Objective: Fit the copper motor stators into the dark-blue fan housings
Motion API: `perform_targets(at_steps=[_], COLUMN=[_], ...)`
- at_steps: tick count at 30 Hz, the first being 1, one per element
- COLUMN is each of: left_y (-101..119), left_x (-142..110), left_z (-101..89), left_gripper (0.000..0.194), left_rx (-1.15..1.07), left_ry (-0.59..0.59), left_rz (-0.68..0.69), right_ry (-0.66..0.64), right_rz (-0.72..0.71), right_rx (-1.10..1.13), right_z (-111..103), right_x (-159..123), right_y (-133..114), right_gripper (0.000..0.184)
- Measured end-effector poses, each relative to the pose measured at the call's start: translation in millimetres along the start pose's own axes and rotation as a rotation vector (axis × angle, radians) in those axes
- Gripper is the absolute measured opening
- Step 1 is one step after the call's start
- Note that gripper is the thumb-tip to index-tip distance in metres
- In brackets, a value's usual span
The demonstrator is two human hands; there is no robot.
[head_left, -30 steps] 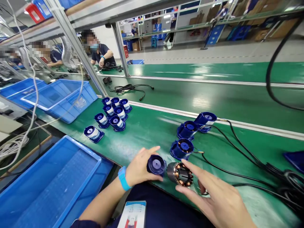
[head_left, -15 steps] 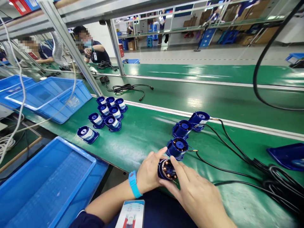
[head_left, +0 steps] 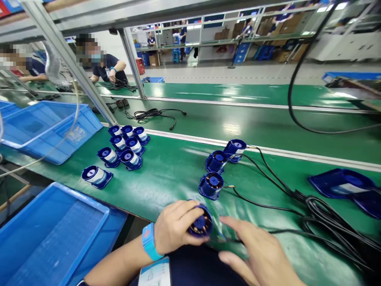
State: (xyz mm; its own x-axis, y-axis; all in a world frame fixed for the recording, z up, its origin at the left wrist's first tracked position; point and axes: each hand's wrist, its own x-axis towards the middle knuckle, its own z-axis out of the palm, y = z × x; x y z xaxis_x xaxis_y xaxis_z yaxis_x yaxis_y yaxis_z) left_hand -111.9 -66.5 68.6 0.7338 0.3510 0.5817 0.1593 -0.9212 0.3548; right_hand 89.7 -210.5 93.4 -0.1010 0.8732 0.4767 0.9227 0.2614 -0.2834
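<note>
My left hand, with a blue band at the wrist, is wrapped round a blue cylindrical motor near the table's front edge. Copper windings show round the motor's blue centre. To its right is my right hand, thumb and forefinger apart and nothing between them. Thin coloured wires run from the held motor towards a black cable beside that hand. Just beyond stand three similar motors, the nearest motor with its wires joined to a black cable.
Several labelled blue housings stand at left on the green table. Coiled black cables and blue housings lie at right. A blue bin is at front left, another bin behind. A co-worker sits across.
My right hand has drawn away from the motor to the right and opened. My left hand keeps hold of it, and a blue centre now shows amid its windings. The view has swung right.
</note>
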Motion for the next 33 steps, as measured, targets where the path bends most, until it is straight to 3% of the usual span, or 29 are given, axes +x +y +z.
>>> perform_targets(at_steps=[5,8,12,13,16,19,23,25,29,33], left_y=[-9.9,-14.9,-21.2,-22.6,-25.6,-28.4,-35.6,-38.0,-34.8,-32.9], left_x=[-6.2,-8.3,-1.3,2.0,10.4,8.7,-6.4,-11.5,-10.1,-7.1], left_z=[1.8,9.5,17.4,17.5,14.6,13.1,21.2,28.2,42.2,51.4], left_gripper=[0.046,0.052,0.059,0.062,0.083,0.104,0.102,0.094,0.099,0.126], left_rx=[0.015,-0.02,-0.046,-0.056,-0.085,-0.087,-0.115,-0.171,-0.287,-0.37], left_ry=[-0.026,-0.077,-0.251,-0.277,-0.335,-0.34,-0.197,-0.141,-0.176,-0.209], left_rz=[-0.004,-0.058,-0.141,-0.15,-0.148,-0.119,-0.133,-0.081,0.004,-0.093], right_ry=[-0.057,-0.055,0.205,0.216,0.053,-0.079,-0.04,-0.012,0.007,0.181], right_rz=[0.059,0.153,0.277,0.291,0.336,0.369,0.469,0.523,0.544,0.552], right_rx=[0.159,0.265,0.005,-0.073,-0.22,-0.199,-0.204,-0.229,-0.219,-0.21], right_z=[11.3,5.7,-8.3,-11.2,-14.3,-5.3,19.0,26.0,13.3,0.4], right_x=[1.8,3.3,29.8,41.8,83.9,118.0,136.1,138.3,135.7,127.9], right_y=[-2.6,18.0,94.8,118.8,182.1,215.7,221.4,217.3,204.6,199.5], right_gripper=[0.047,0.034,0.023,0.024,0.032,0.026,0.046,0.046,0.031,0.041])
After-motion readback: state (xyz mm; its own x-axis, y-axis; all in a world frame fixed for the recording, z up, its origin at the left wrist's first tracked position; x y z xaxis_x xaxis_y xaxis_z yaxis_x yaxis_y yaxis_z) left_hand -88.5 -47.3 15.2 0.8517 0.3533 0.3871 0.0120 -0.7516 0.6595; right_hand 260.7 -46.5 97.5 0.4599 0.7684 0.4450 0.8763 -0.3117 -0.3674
